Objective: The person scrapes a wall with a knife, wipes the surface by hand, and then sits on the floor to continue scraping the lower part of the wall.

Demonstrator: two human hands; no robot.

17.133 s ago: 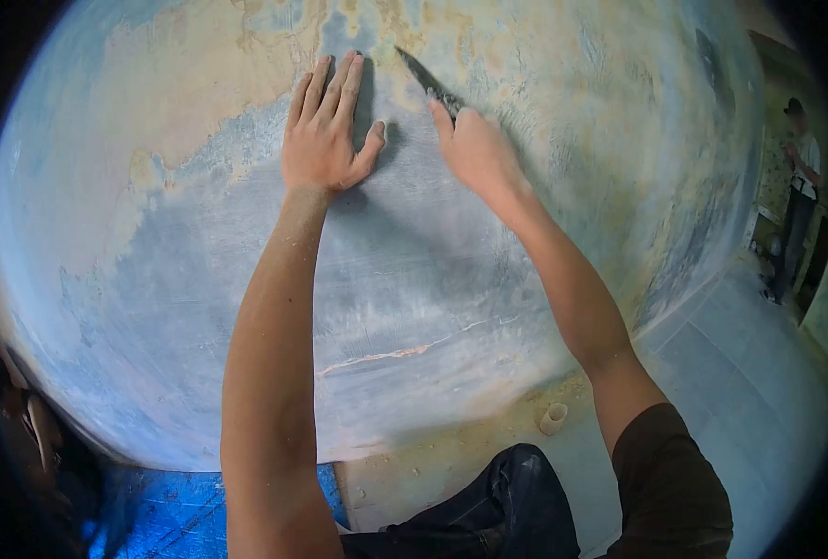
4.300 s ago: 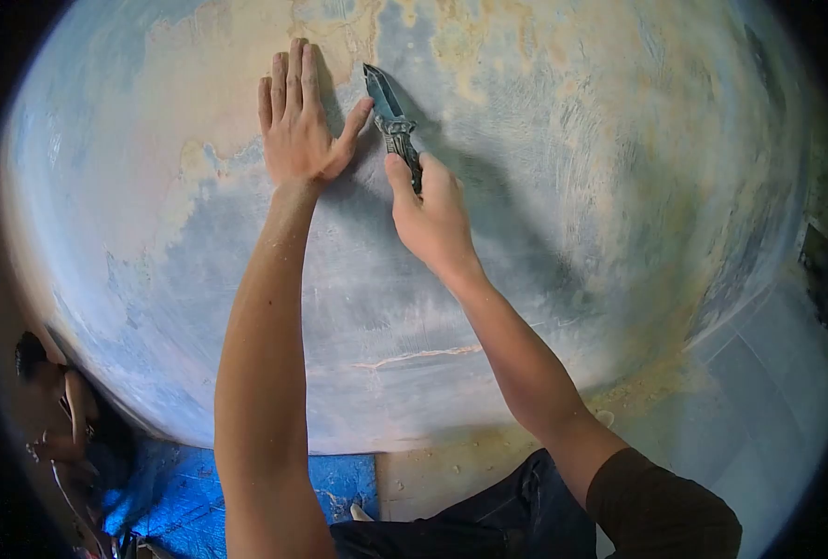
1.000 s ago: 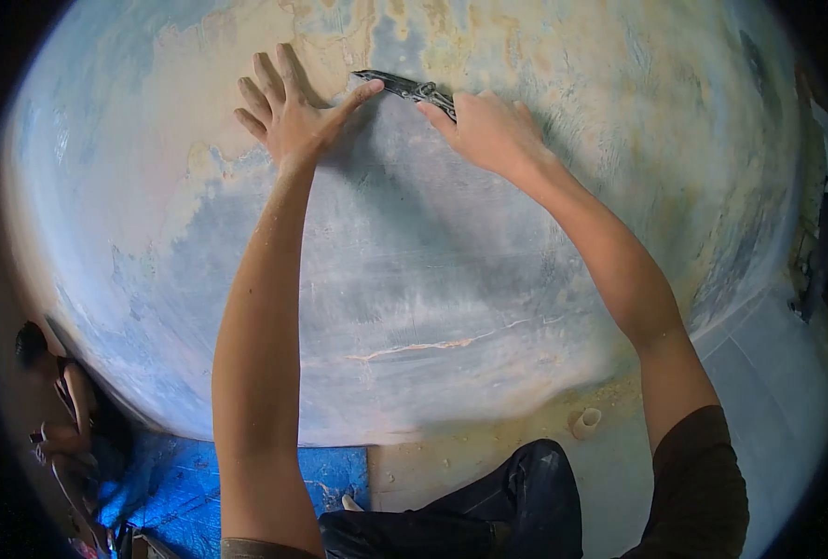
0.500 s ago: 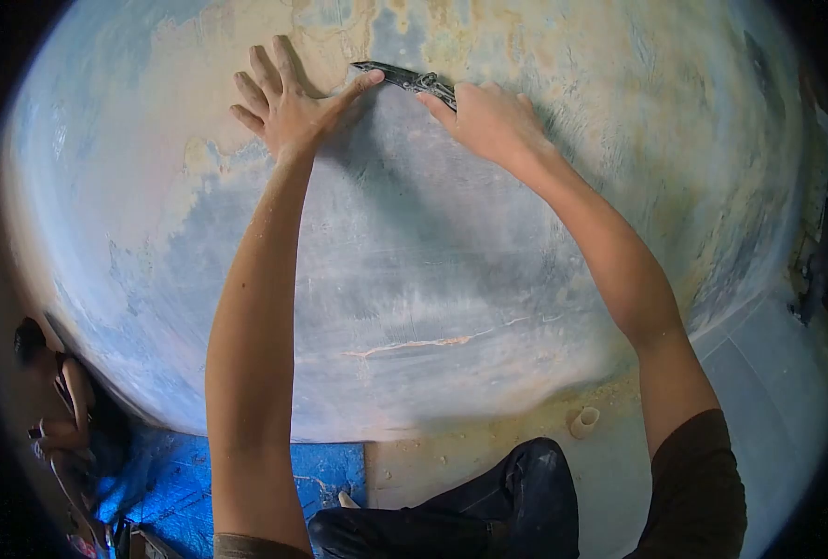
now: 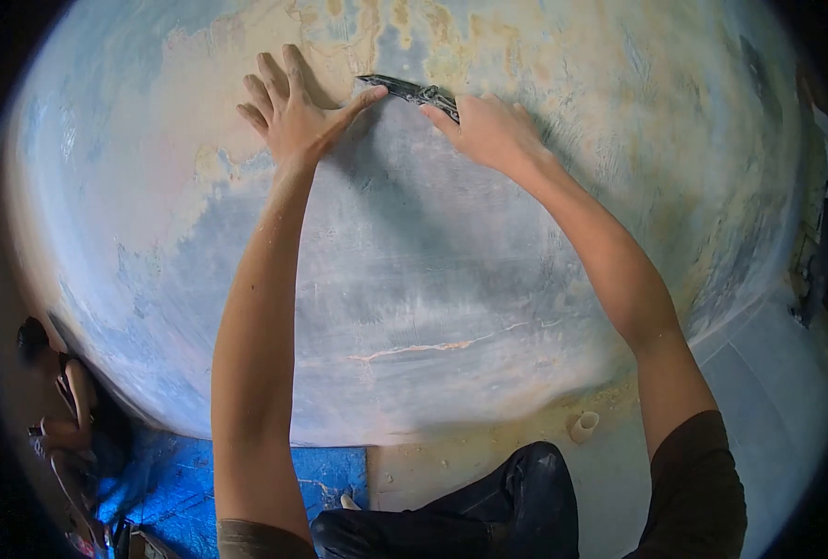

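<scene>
A large curved surface (image 5: 414,279), mottled in blue, grey and yellow, fills most of the view. My right hand (image 5: 498,135) is closed around the handle of a dark utility knife (image 5: 403,90), which lies almost flat against that surface. Its pointed tip is toward the left. My left hand (image 5: 300,119) presses on the surface with its fingers spread, and its thumb rests on the knife near the tip. Part of the handle is hidden inside my right hand.
A thin pale crack (image 5: 414,350) runs across the lower surface. Below are a blue sheet (image 5: 171,475), my bent leg (image 5: 498,503) and a small round pale tube (image 5: 583,427). Another person (image 5: 69,401) sits at the far left.
Both hands and the knife sit slightly lower in the view, and the surface markings have shifted down too. The grip and the thumb on the knife look the same.
</scene>
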